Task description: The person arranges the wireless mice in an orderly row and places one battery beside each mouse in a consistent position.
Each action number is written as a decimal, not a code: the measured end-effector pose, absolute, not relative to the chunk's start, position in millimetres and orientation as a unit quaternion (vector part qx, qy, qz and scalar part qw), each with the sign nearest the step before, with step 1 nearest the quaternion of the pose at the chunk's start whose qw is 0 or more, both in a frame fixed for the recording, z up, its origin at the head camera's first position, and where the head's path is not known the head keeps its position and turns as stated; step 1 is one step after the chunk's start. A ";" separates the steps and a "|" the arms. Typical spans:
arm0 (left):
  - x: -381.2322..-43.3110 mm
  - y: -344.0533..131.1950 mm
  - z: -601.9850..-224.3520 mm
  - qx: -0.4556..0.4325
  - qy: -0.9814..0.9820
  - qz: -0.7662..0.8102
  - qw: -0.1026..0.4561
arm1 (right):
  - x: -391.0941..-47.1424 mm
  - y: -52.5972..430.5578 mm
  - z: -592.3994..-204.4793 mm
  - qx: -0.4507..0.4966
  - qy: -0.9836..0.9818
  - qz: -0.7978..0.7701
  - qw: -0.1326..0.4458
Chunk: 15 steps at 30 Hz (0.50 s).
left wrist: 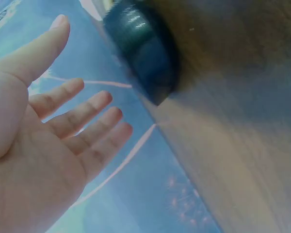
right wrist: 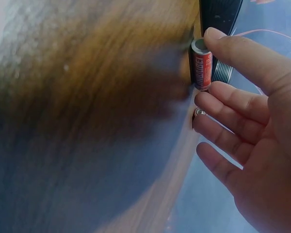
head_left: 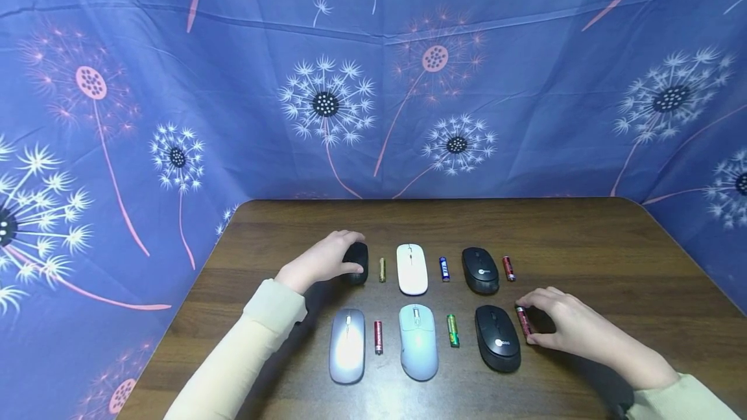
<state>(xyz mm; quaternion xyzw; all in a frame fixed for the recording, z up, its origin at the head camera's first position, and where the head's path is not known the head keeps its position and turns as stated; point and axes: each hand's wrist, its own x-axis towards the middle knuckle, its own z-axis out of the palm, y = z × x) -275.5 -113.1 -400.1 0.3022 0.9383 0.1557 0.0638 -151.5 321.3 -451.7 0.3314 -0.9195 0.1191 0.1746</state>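
Note:
My left hand (head_left: 327,258) reaches to a black mouse (head_left: 358,263) at the back left, thumb and fingertips overlapping its left side in the head view. In the left wrist view that hand (left wrist: 72,111) has its fingers spread and loosely bent, a gap between them and the black mouse (left wrist: 145,53). At the front right, my right hand (head_left: 563,323) holds a red battery (head_left: 524,323) by its two ends, between thumb and index finger. The right wrist view has the thumb at the near end of the red battery (right wrist: 202,68) and the index fingertip at its other end.
Two rows of mice alternate with batteries on the wooden table (head_left: 613,238). Behind are a white mouse (head_left: 412,271), a blue battery (head_left: 445,269) and a black mouse (head_left: 480,271). In front are a grey mouse (head_left: 347,349), a light-blue mouse (head_left: 419,349) and another black mouse (head_left: 497,339).

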 end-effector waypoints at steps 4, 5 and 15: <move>-268.0 -119.1 -389.9 0.313 0.933 0.171 0.036 | -152.2 320.7 -451.3 0.331 -0.920 0.120 0.172; -265.9 -120.9 -387.2 0.317 0.931 0.176 0.030 | -152.6 320.7 -451.5 0.332 -0.919 0.121 0.173; -244.3 -135.9 -377.7 0.332 0.925 0.187 -0.010 | -154.6 321.3 -454.6 0.340 -0.915 0.121 0.183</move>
